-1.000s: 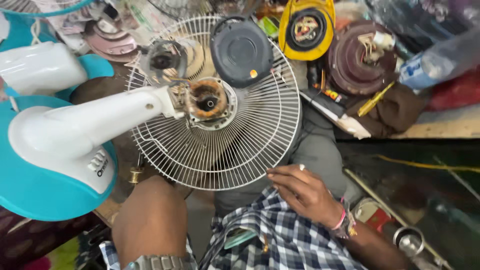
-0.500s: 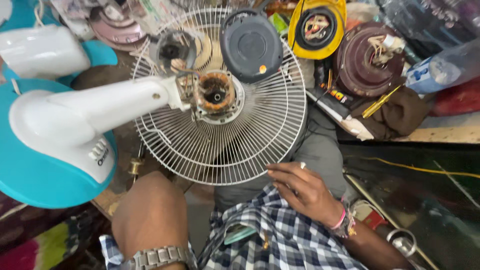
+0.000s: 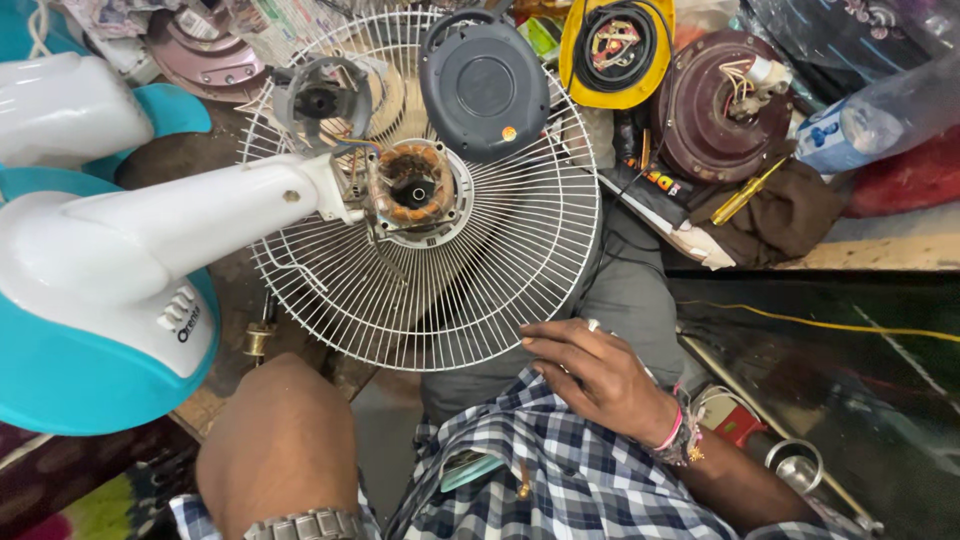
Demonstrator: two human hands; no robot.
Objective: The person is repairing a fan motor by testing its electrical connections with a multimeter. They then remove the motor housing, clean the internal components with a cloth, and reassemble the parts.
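A white wire fan guard [image 3: 440, 250] lies flat at centre, an exposed copper-wound motor [image 3: 413, 190] at its hub, joined to a white fan stand [image 3: 130, 250] reaching left; the right hand [image 3: 590, 375] rests open at the guard's near rim, fingers spread, gripping nothing; the left hand is out of view, only a forearm [image 3: 280, 440] showing; a dark round cover [image 3: 485, 85] sits on the guard's far edge.

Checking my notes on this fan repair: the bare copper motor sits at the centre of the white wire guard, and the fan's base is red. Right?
Not quite. The head view shows the fan's base is teal, not red. The bare copper motor does sit at the centre of the white wire guard.
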